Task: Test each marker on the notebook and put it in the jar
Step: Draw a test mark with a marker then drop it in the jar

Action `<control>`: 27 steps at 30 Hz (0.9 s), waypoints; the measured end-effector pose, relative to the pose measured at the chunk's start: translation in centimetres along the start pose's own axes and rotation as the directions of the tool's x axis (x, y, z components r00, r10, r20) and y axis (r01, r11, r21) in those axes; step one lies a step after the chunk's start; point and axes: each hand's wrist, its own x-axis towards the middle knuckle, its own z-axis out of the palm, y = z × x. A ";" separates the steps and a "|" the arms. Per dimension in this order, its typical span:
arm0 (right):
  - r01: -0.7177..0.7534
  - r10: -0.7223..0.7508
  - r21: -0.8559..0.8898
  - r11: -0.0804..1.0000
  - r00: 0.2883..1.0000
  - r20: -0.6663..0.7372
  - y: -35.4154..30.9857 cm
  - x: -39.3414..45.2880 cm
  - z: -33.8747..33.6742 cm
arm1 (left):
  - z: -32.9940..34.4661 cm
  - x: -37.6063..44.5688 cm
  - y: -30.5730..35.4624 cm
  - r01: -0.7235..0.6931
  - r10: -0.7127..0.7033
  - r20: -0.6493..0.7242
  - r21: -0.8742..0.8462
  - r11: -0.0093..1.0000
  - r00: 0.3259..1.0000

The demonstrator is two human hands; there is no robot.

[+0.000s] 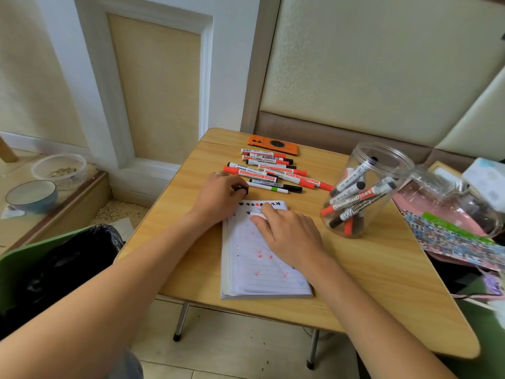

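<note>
Marker (255,213) pinched in R hand (287,236) over notebook (262,269), L hand (218,195) grips black cap (241,190).

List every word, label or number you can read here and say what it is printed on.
"WHITEBOARD": on a red-capped marker in the jar, marker at.
"MARKER": on a red-capped marker in the pile on the table, marker at.
Other marker labels: too small or blurred.
Handwritten characters along the notebook's top edge: unreadable.
Orange phone case: no legible text.
</note>
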 end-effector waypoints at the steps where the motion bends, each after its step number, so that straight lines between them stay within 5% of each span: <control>1: 0.001 -0.001 0.001 1.000 1.000 0.004 -0.1 0.0 -0.1 | 0.3 0.1 0.1 0.002 -0.002 0.005 0.030 1.000 1.000; 6: -0.020 0.022 0.080 0.997 1.000 -0.020 0.0 -0.2 -0.2 | 0.3 -0.3 -0.1 0.016 -0.020 0.059 0.066 0.998 0.998; 13: -0.250 0.311 0.549 0.798 0.950 -0.019 1.0 0.9 -1.1 | -2.0 -3.9 0.2 0.000 -0.013 0.173 0.074 0.997 0.985; 19: -0.250 0.435 0.922 0.296 0.894 0.102 1.0 2.5 -2.6 | -2.2 -5.5 -0.5 -0.047 0.015 0.148 0.214 0.976 0.989; 23: -0.201 0.259 0.945 -0.259 0.928 0.268 0.9 3.1 -2.5 | -2.1 -5.6 -0.5 -0.070 0.029 0.161 0.256 0.964 0.986; 25: -0.189 0.230 0.909 -0.372 0.930 0.288 0.9 3.3 -2.1 | -2.0 -5.6 -0.6 -0.077 0.033 0.170 0.259 0.963 0.985; 27: -0.195 0.256 0.931 -0.307 0.926 0.278 0.4 3.5 -1.7 | -2.1 -5.6 -0.6 -0.093 0.044 0.181 0.274 0.957 0.983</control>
